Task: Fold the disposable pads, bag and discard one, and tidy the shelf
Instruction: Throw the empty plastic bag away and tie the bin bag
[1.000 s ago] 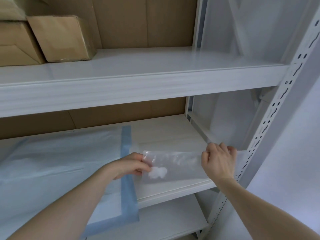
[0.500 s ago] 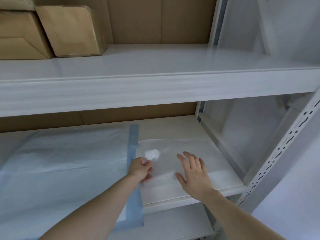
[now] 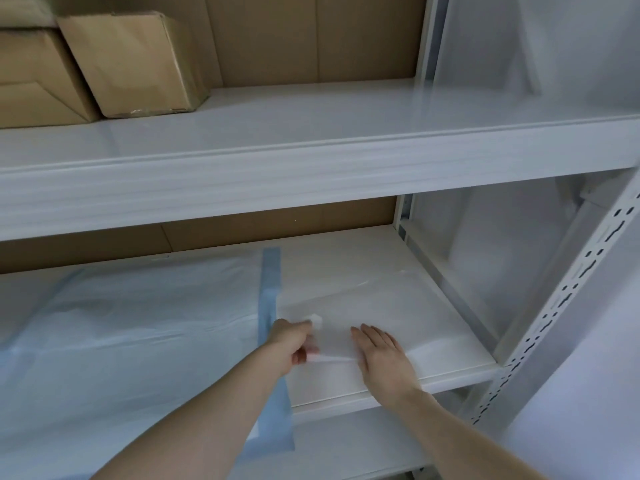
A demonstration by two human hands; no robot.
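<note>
— Down on the middle shelf (image 3: 398, 379), that's where both hands are working. See the clear plastic bag (image 3: 374, 306)? It lies flat on the white board, just right of the big disposable pad (image 3: 131, 327).

— I see it. What's the left hand (image 3: 291, 344) doing?

— Fingers curled, pinching the bag's near left corner. A small white wad (image 3: 316, 320) sits right at its fingertips, apparently inside the plastic, though I can't say for sure.

— And the right hand (image 3: 381, 358)?

— Flat on the bag, fingers straight and close together, palm down, pressing the film against the shelf near the front edge. It's gripping nothing.

— The pad looks spread out.

— It is, unfolded, pale with a blue border (image 3: 269, 292), covering the left part of the same shelf. Its near right corner hangs over the front edge, below the left forearm.

— Anything above?

— Two cardboard boxes (image 3: 135, 60) on the upper shelf (image 3: 311, 157), pushed to the left, touching each other. Brown cardboard lines the back, and a white perforated upright (image 3: 568, 306) runs down the right side.
</note>
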